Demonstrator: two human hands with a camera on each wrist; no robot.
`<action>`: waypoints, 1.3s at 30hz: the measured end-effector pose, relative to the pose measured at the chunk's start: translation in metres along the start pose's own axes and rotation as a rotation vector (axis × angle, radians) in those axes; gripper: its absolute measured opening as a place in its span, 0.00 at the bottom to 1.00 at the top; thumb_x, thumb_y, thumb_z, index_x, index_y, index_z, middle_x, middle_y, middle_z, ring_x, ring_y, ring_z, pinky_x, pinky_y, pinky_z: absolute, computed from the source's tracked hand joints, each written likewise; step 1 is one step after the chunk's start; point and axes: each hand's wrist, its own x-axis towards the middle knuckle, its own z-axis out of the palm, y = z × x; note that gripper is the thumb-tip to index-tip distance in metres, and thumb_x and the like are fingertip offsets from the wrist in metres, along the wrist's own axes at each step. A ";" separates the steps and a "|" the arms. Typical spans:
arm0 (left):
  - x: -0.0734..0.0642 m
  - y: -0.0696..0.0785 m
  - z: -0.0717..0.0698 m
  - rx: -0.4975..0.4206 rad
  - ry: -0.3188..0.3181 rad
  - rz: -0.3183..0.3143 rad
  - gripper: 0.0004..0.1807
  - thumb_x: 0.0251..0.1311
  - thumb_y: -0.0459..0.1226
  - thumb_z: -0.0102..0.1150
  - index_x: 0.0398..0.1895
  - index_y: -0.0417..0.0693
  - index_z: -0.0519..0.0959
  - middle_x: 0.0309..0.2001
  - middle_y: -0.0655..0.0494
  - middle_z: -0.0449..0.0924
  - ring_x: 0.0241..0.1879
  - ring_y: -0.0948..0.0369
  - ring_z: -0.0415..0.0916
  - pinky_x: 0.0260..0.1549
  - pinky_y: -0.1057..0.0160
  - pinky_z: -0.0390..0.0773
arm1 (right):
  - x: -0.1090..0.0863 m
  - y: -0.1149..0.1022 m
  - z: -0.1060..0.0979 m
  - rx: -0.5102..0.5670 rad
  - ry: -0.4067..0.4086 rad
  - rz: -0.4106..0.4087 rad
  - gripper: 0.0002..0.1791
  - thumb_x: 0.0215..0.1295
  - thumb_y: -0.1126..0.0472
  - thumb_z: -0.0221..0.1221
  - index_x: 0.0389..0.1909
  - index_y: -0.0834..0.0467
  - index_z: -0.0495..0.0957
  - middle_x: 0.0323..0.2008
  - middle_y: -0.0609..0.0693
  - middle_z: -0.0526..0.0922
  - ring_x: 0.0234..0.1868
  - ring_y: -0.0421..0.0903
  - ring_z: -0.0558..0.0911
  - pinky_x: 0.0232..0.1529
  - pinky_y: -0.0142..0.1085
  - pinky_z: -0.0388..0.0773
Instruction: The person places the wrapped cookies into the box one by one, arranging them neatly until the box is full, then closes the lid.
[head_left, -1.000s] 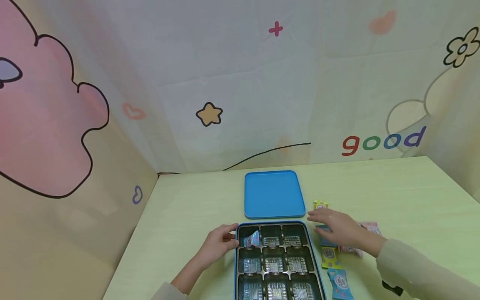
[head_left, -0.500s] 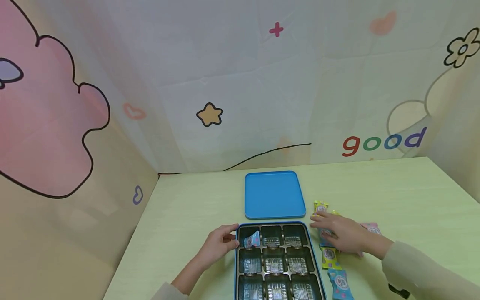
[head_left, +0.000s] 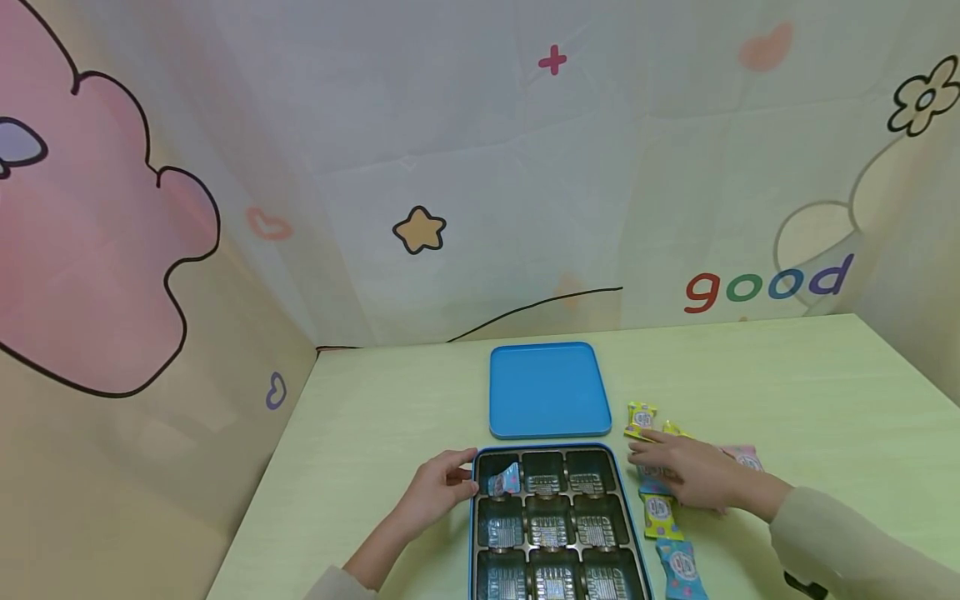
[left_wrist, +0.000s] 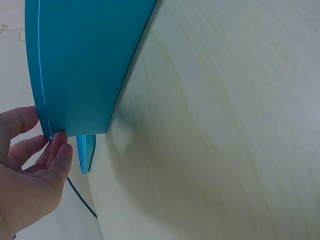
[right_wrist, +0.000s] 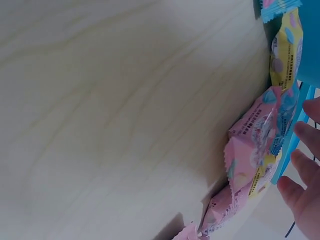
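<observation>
A blue box [head_left: 638, 533] with a black divided tray stands at the table's front. One blue candy packet [head_left: 506, 479] sits in its back-left compartment. My left hand [head_left: 435, 493] holds the box at its back-left corner; in the left wrist view the fingertips [left_wrist: 60, 137] touch the box's end. My right hand [head_left: 693, 471] hovers over several wrapped candies right of the box, fingers spread and partly hiding a blue packet [head_left: 651, 477]. In the right wrist view, a pink packet [right_wrist: 252, 137] lies near the fingertips [right_wrist: 290, 187], with a gap between them.
A flat blue lid [head_left: 550, 390] lies behind the box. Yellow packets [head_left: 660, 517], a blue packet [head_left: 681, 568] and a pink packet [head_left: 742, 456] lie to the right. A printed cloth backdrop [head_left: 480, 167] borders the table.
My right hand has shifted slightly right and toward me over the candies, uncovering more of the yellow packets at the back. The left hand and the box stay put.
</observation>
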 end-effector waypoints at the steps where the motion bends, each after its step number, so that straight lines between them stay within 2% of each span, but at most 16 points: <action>1: 0.000 0.000 0.000 0.000 0.001 -0.001 0.26 0.54 0.32 0.55 0.59 0.37 0.66 0.54 0.40 0.69 0.47 0.49 0.73 0.41 0.56 0.76 | 0.000 0.000 0.000 -0.002 -0.002 0.003 0.23 0.50 0.71 0.53 0.51 0.57 0.74 0.55 0.55 0.73 0.60 0.60 0.65 0.51 0.51 0.68; 3: 0.000 0.000 0.000 -0.003 0.002 -0.003 0.26 0.54 0.32 0.55 0.59 0.37 0.66 0.54 0.40 0.69 0.46 0.49 0.73 0.41 0.56 0.76 | -0.001 0.001 0.000 0.001 -0.009 0.013 0.24 0.49 0.71 0.53 0.51 0.57 0.74 0.55 0.55 0.72 0.60 0.60 0.65 0.45 0.44 0.73; 6: 0.000 0.000 0.000 -0.008 0.005 -0.002 0.26 0.54 0.32 0.55 0.59 0.37 0.66 0.54 0.40 0.69 0.46 0.49 0.73 0.40 0.56 0.76 | -0.002 0.002 0.001 -0.009 -0.008 0.014 0.25 0.48 0.71 0.53 0.51 0.56 0.74 0.55 0.55 0.73 0.59 0.60 0.66 0.38 0.38 0.71; 9: 0.000 -0.001 0.000 -0.002 0.006 0.001 0.26 0.54 0.32 0.55 0.58 0.37 0.66 0.54 0.40 0.69 0.46 0.49 0.73 0.40 0.56 0.76 | -0.002 0.003 0.001 -0.020 0.002 -0.001 0.24 0.48 0.71 0.54 0.50 0.57 0.75 0.54 0.56 0.74 0.57 0.60 0.68 0.42 0.43 0.73; 11: 0.001 -0.001 0.000 0.008 0.006 0.002 0.26 0.54 0.32 0.55 0.58 0.37 0.66 0.53 0.40 0.69 0.46 0.49 0.73 0.40 0.57 0.76 | -0.002 0.003 0.001 -0.032 0.012 -0.015 0.24 0.47 0.71 0.53 0.49 0.58 0.76 0.52 0.56 0.75 0.56 0.61 0.69 0.48 0.50 0.71; 14: 0.002 -0.001 0.000 0.018 0.007 0.000 0.26 0.54 0.32 0.55 0.58 0.36 0.66 0.53 0.40 0.70 0.46 0.50 0.73 0.40 0.58 0.77 | -0.003 0.005 0.002 -0.041 0.025 -0.021 0.23 0.46 0.72 0.53 0.48 0.58 0.76 0.50 0.57 0.76 0.55 0.62 0.69 0.51 0.54 0.68; 18: 0.001 -0.001 0.000 0.020 0.010 0.000 0.26 0.54 0.32 0.55 0.58 0.36 0.66 0.53 0.40 0.70 0.46 0.50 0.73 0.40 0.59 0.77 | -0.004 0.007 0.005 -0.072 0.056 -0.028 0.21 0.47 0.70 0.55 0.47 0.58 0.77 0.46 0.53 0.77 0.51 0.55 0.73 0.49 0.49 0.71; 22: 0.001 -0.001 0.000 0.013 0.008 0.008 0.26 0.54 0.32 0.55 0.58 0.36 0.66 0.53 0.40 0.69 0.46 0.49 0.73 0.40 0.58 0.77 | -0.004 0.009 0.008 -0.104 0.102 -0.042 0.19 0.47 0.66 0.59 0.45 0.57 0.78 0.40 0.47 0.76 0.41 0.44 0.74 0.40 0.39 0.73; 24: 0.001 -0.001 0.000 0.013 0.008 0.007 0.26 0.54 0.32 0.55 0.58 0.36 0.66 0.53 0.39 0.69 0.46 0.49 0.73 0.40 0.58 0.77 | -0.003 0.010 0.009 -0.117 0.112 -0.054 0.19 0.47 0.63 0.62 0.44 0.57 0.78 0.40 0.48 0.76 0.40 0.45 0.74 0.39 0.39 0.73; 29: 0.002 -0.002 0.000 0.018 0.004 -0.003 0.26 0.54 0.32 0.55 0.58 0.37 0.66 0.54 0.41 0.69 0.47 0.50 0.73 0.41 0.58 0.77 | -0.003 0.010 0.010 -0.120 0.097 -0.055 0.20 0.47 0.60 0.63 0.45 0.59 0.77 0.48 0.56 0.76 0.51 0.56 0.72 0.47 0.50 0.71; 31: 0.002 -0.002 0.000 0.023 0.003 -0.004 0.26 0.54 0.32 0.55 0.59 0.37 0.66 0.54 0.41 0.69 0.47 0.50 0.73 0.41 0.58 0.76 | -0.003 0.011 0.010 -0.112 0.092 -0.045 0.20 0.47 0.61 0.63 0.45 0.60 0.76 0.48 0.57 0.76 0.52 0.58 0.72 0.49 0.52 0.70; 34: 0.002 -0.003 0.001 0.026 0.004 0.004 0.26 0.54 0.32 0.55 0.58 0.36 0.66 0.54 0.40 0.69 0.47 0.49 0.73 0.41 0.57 0.76 | -0.002 0.011 0.012 -0.109 0.108 -0.043 0.19 0.47 0.61 0.63 0.43 0.60 0.77 0.45 0.54 0.78 0.50 0.55 0.74 0.48 0.50 0.71; 39: 0.002 -0.002 0.001 0.023 0.009 0.005 0.26 0.54 0.32 0.55 0.58 0.36 0.66 0.54 0.41 0.69 0.47 0.49 0.73 0.42 0.57 0.76 | -0.001 0.012 0.017 -0.122 0.169 -0.040 0.13 0.47 0.61 0.63 0.36 0.57 0.77 0.35 0.47 0.78 0.39 0.45 0.76 0.43 0.42 0.74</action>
